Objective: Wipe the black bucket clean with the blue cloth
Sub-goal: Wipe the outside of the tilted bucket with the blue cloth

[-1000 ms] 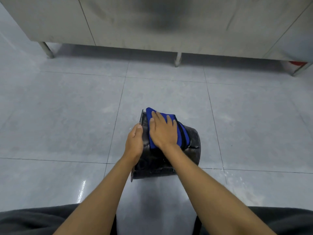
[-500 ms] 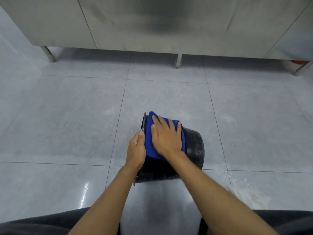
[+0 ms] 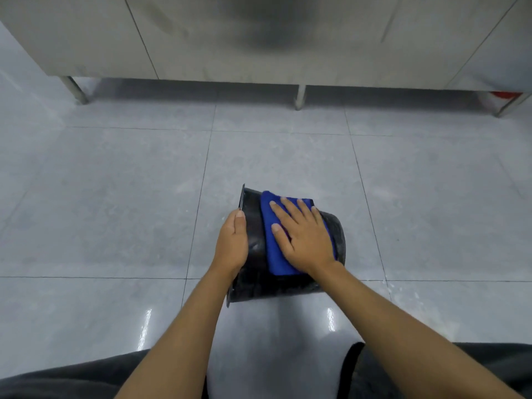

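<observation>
1. Pale grey tiled floor [image 3: 115, 226] underfoot, glossy with light glints, and the black bucket [image 3: 253, 283] lies on its side on it, right in front of the person's knees. Everything below is placed from that bucket.
2. Nearest the camera, two bare forearms reach in over dark trousers [image 3: 86, 378] toward the bucket.
3. The left hand [image 3: 233, 243] sits at the bucket's left end, by the flared rim, fingers curled round the wall: that's the brace. Good wiping here depends on it, I'd say, because a round bucket on a slick floor wants to roll.
4. The right hand [image 3: 305, 237] is flat and spread, fingers wide, pressing the blue cloth [image 3: 273, 249] onto the bucket's upper side. It grips nothing; it only pins the folded cloth down.
5. Advice for the stroke: keep the palm flat, press evenly, work along the curved wall in overlapping passes, then turn the bucket to bring the underside up. The interior isn't visible from here.
6. Beyond the bucket, bare floor, then a steel bench [image 3: 259, 38] on thin legs [image 3: 300, 96].
</observation>
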